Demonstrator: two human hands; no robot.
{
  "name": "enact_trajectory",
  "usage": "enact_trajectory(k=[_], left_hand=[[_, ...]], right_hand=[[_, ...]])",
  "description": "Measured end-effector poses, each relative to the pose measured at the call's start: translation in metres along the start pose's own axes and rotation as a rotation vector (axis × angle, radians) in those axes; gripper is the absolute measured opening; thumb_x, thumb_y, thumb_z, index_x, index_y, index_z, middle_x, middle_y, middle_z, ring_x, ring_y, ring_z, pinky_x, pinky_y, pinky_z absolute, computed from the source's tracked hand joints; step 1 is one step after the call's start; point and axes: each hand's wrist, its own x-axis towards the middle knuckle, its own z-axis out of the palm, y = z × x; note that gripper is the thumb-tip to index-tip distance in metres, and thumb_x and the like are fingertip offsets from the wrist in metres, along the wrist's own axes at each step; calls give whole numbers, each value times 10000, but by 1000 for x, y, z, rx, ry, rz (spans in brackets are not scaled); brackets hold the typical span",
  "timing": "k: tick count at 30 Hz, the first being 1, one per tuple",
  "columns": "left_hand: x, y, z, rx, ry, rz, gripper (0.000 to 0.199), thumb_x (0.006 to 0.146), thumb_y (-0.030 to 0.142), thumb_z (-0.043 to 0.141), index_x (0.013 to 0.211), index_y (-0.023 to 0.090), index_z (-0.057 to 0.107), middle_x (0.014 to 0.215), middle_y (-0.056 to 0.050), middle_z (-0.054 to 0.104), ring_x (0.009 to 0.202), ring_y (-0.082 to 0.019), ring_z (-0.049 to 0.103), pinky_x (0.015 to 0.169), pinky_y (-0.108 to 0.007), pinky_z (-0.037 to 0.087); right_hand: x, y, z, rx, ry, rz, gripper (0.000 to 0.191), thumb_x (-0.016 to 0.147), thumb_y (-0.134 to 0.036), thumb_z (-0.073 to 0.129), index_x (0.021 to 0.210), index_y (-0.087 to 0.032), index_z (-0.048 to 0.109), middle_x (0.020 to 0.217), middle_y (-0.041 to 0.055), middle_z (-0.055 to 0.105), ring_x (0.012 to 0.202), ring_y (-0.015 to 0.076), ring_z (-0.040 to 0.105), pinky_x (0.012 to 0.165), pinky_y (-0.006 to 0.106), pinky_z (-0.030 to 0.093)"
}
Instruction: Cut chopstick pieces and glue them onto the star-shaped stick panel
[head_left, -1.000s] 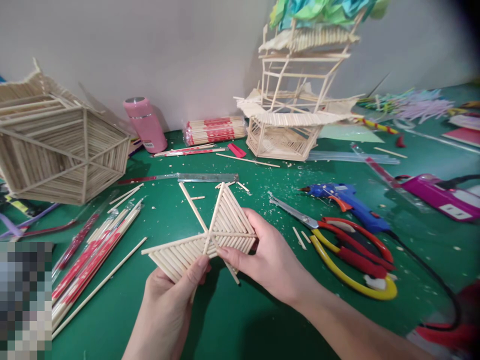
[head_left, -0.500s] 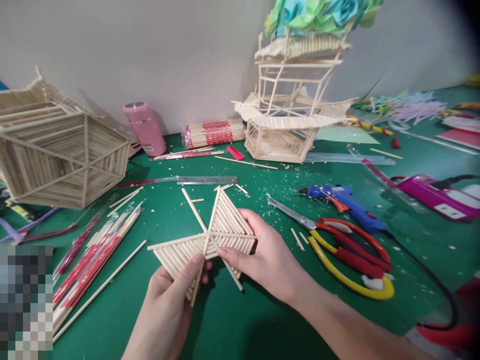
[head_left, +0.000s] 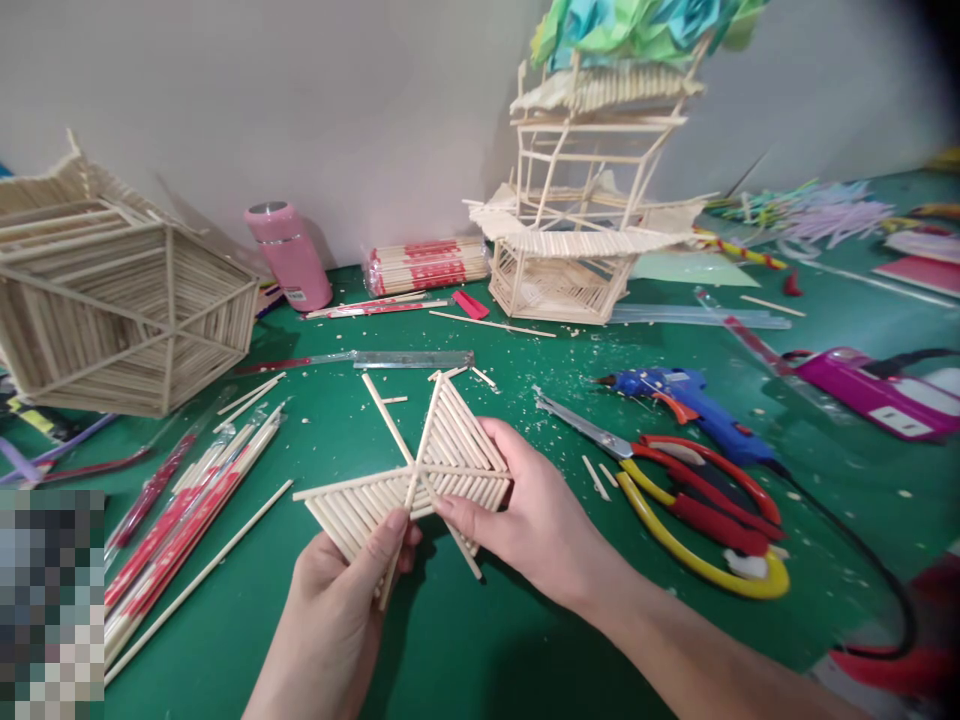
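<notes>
Both hands hold a partly filled frame of wooden sticks [head_left: 352, 508] above the green table. Its spokes cross at a centre, and rows of short sticks fill several of the wedges between them. My left hand [head_left: 337, 590] pinches the lower left wedge, thumb on top near the centre, fingers underneath and mostly hidden. Around the right edge, my right hand [head_left: 536, 510] is closed with its thumb on the upper face. One spoke sticks out bare at the upper left. A single loose stick [head_left: 202, 580] lies left of my left hand.
Scissors [head_left: 675, 500] and a blue glue gun [head_left: 682, 400] lie to the right, its cord trailing forward. Packaged chopsticks [head_left: 195, 520] lie left. Behind stand a stick pavilion [head_left: 562, 245], a pink bottle [head_left: 289, 255] and a hexagonal stick structure [head_left: 169, 330]. Wood scraps dot the green table [head_left: 465, 660].
Hardly anything differs. The stick frame and my left hand have shifted very slightly, and both hands keep the same grip.
</notes>
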Motion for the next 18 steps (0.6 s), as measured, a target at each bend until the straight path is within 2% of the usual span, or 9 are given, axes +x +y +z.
enact_trajectory(k=[18], left_hand=[[-1,2,0,9,8,-2,282,537,347,793,705,147,686,668,-24,660,598,-120,560,575,-213,464]], right_hand=[[-1,-3,-1,-1,0,-20,400,728,-243,629,1084,-220,447,998,26,636,871,192,615,739,332,513]])
